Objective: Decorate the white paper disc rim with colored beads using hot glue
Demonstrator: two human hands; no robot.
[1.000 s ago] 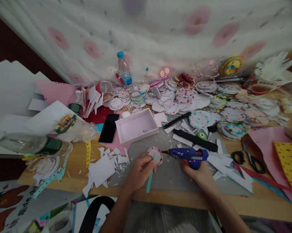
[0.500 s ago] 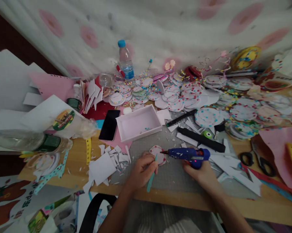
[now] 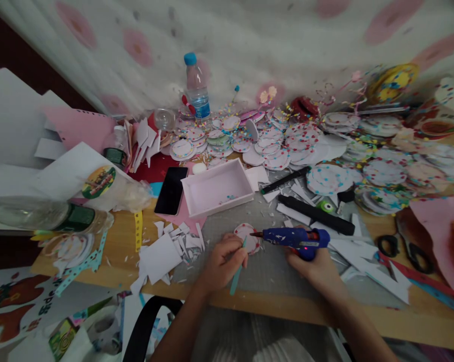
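Observation:
Between the thumb and fingers of my left hand [image 3: 227, 259] is a narrow teal strip [image 3: 235, 281], its upper end over a small round white disc with red dots [image 3: 247, 235]. The disc lies on the grey cutting mat [image 3: 272, 281], partly covered by my left hand. My right hand [image 3: 313, 266] is wrapped round the handle of a blue hot glue gun [image 3: 292, 239] with a red light lit on its side. The gun's nozzle points left, over the disc and close to the strip's upper end; whether it touches cannot be told.
A white paper box [image 3: 218, 190] and a black phone [image 3: 171, 191] lie beyond my hands. Piles of dotted discs [image 3: 302, 143] fill the back. Paper scraps [image 3: 161, 259] lie left; a black pen-like tool [image 3: 317, 215] and scissors [image 3: 405, 246] lie right. A water bottle [image 3: 197, 88] stands behind.
The nozzle has shifted slightly left over the disc, nearer the strip. The whole view has moved a little. Both hands keep their hold.

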